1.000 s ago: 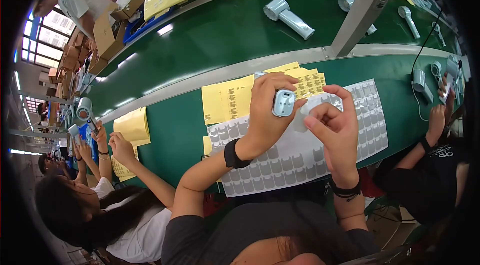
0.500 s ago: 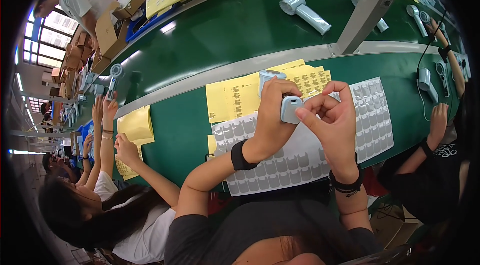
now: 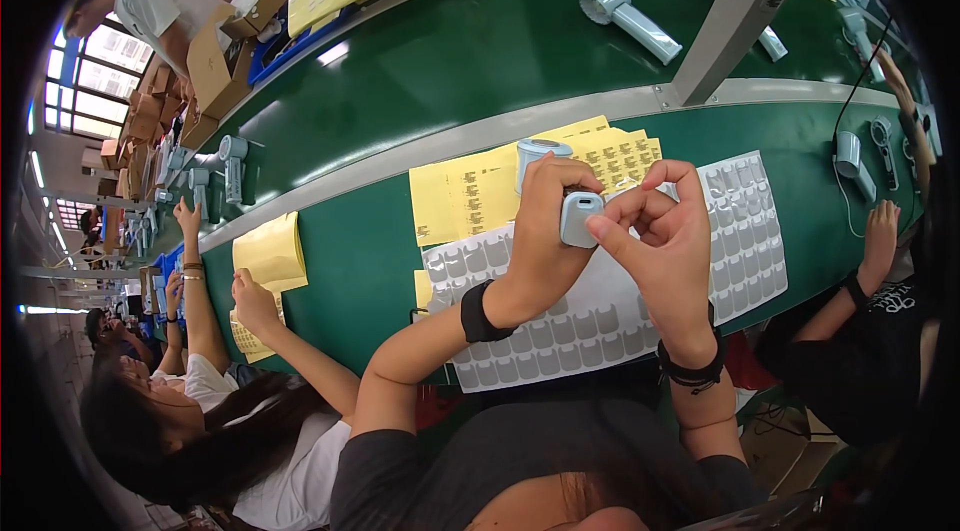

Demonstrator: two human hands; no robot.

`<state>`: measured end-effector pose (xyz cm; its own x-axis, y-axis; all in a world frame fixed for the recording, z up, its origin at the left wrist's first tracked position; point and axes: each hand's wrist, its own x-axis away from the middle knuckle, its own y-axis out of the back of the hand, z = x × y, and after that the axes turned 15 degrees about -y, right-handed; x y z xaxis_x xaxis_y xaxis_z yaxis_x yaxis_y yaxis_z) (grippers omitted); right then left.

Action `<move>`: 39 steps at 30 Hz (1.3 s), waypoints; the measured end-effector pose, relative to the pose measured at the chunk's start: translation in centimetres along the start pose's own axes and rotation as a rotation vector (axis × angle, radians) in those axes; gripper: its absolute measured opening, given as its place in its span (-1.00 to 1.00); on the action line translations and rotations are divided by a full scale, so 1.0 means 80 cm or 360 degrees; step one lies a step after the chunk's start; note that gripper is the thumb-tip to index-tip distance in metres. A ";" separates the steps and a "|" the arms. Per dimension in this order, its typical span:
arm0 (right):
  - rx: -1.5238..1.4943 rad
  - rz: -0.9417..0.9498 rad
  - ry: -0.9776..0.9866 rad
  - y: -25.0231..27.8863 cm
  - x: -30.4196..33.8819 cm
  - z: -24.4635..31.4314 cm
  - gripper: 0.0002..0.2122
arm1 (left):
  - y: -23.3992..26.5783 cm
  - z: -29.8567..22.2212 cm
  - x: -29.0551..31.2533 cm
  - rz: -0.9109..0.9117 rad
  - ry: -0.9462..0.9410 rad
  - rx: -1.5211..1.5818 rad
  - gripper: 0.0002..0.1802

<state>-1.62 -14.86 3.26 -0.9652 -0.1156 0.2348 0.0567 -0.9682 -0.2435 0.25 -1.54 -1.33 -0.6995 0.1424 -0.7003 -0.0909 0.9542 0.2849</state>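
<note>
My left hand (image 3: 548,226) wraps around a pale blue handheld fan (image 3: 580,220), its flat, rounded end with a small slot turned toward me. Part of the fan's head shows beyond my knuckles; the rest of its body is hidden by the hand. With thumb and index finger closed at the edge of that end, my right hand (image 3: 665,241) touches the fan. Whether a thin sticker lies between those fingertips cannot be seen. Beneath both hands lies a white sheet of grey stickers (image 3: 590,336), partly over yellow label sheets (image 3: 455,196).
A green belt (image 3: 430,81) runs beyond a metal rail, carrying a fan (image 3: 630,21). A grey post (image 3: 745,16) rises at the right. Co-workers sit on both sides; yellow sheets (image 3: 270,251) lie by the left one. A corded fan (image 3: 852,166) is at the right.
The fan on the belt has slid slightly right. At the left, a co-worker's hand has come away from a fan, which is on the belt. My hands have barely moved.
</note>
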 end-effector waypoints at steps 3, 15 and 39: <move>-0.0017 -0.0012 0.0006 -0.002 -0.001 0.000 -0.55 | 0.000 0.000 0.001 -0.0004 -0.0005 -0.0009 -0.53; 0.0292 -0.0139 0.0012 -0.004 0.007 0.016 -0.57 | -0.001 -0.004 0.001 0.0030 -0.0094 -0.0107 -0.49; 0.1473 -0.0786 0.0492 0.143 0.020 -0.079 -0.83 | 0.108 0.212 -0.101 0.1099 -0.0484 -0.1391 -0.72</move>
<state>-4.12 -24.71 -5.07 -0.9494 0.2667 -0.1661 -0.3092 -0.6992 0.6446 17.12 10.01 -4.30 -0.6025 0.7339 -0.3135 -0.2983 0.1573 0.9414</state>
